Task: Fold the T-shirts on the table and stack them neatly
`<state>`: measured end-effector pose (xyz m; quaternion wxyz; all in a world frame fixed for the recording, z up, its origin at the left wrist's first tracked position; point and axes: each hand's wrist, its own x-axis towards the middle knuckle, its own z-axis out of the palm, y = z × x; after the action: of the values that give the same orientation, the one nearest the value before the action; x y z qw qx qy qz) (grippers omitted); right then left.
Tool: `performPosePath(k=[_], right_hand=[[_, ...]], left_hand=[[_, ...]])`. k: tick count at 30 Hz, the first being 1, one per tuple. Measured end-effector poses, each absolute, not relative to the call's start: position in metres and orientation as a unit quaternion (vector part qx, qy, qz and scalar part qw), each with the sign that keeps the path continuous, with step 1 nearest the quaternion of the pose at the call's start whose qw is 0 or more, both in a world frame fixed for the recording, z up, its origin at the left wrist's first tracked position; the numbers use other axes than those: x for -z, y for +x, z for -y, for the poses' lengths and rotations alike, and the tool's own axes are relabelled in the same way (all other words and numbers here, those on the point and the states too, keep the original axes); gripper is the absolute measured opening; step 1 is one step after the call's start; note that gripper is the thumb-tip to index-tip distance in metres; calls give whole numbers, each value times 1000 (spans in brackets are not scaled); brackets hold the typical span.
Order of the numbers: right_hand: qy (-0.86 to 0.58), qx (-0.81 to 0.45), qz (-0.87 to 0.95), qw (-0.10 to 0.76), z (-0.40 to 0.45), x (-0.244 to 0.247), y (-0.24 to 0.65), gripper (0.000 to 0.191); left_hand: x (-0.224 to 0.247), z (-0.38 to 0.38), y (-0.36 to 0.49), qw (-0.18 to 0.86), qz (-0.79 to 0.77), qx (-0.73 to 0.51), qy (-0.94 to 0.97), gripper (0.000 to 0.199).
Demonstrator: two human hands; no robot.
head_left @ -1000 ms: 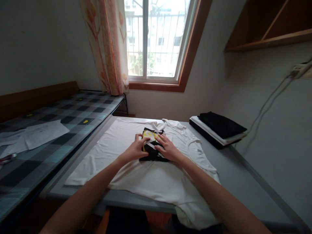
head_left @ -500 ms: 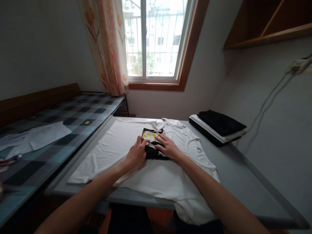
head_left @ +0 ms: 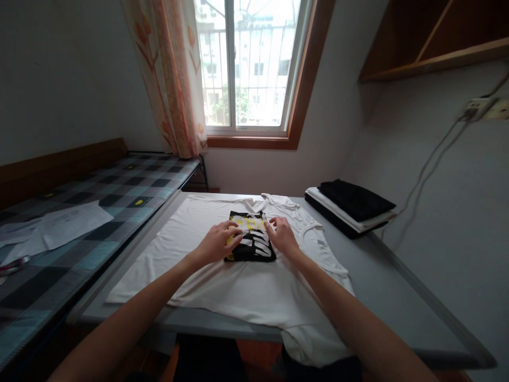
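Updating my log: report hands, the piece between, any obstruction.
Left hand at left side, right hand at right edge of rectangular black cloth with yellow-white print. Lies folded on spread white shirt. Black-and-white cloth stack clear of hands.

A hand could pass along the tabletop (head_left: pixel 397 297) between the shirt (head_left: pixel 234 284) and the right wall (head_left: pixel 449 175); farther back, the clothes stack (head_left: pixel 356 200) blocks the way, and the shelf (head_left: pixel 457 60) juts out above.

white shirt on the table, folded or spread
Spread: the white shirt lies wide across the table, part hanging over the near edge.
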<state>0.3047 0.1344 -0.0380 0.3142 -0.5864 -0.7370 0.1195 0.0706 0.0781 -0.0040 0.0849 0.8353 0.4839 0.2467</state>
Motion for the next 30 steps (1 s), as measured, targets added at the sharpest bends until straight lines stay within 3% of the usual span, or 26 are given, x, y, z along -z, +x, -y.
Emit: performPosePath(k=[4, 7, 12, 18, 23, 27, 30], right_hand=[[-630, -183, 740, 147, -131, 24, 310, 57], [-617, -219, 748, 111, -126, 19, 312, 62], [-580, -317, 720, 210, -110, 21, 305, 49], [-546, -482, 596, 337, -109, 3, 300, 46], [-563, -501, 458, 472, -144, -23, 360, 19], [-587, -562, 371, 449, -150, -10, 407, 18], [-567, -550, 440, 427, -138, 9, 417, 40]], left_hand=[[18, -96, 78, 114, -401, -240, 877, 52], [30, -100, 74, 134, -405, -194, 884, 70], [43, -99, 67, 148, -448, -209, 857, 76], [44, -106, 62, 157, -461, -310, 817, 52], [47, -116, 54, 157, -468, -368, 788, 47], [53, -119, 53, 144, -479, -338, 798, 43], [55, -116, 56, 118, -483, -298, 815, 39]])
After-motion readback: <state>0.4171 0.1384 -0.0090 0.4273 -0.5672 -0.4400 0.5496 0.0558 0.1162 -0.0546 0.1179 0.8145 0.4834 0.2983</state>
